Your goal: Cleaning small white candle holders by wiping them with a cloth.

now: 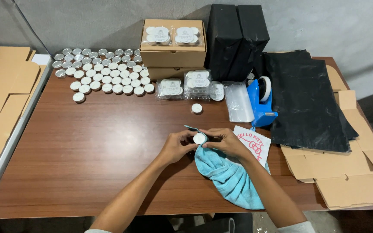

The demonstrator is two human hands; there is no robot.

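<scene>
small white tealight point(199, 138) pinched between both hands, sitting on blue cloth point(229, 177) | left hand point(177, 146) gripping its edge | right hand point(229, 142) gripping it through the cloth | lone tealight point(197, 108) just ahead | blue tape dispenser point(262, 101) ahead-right | rows of tealights point(104, 71) far ahead-left

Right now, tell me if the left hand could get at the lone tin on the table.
Probably yes. The left hand holds a tin, but bare table lies between it and the lone tin.
</scene>
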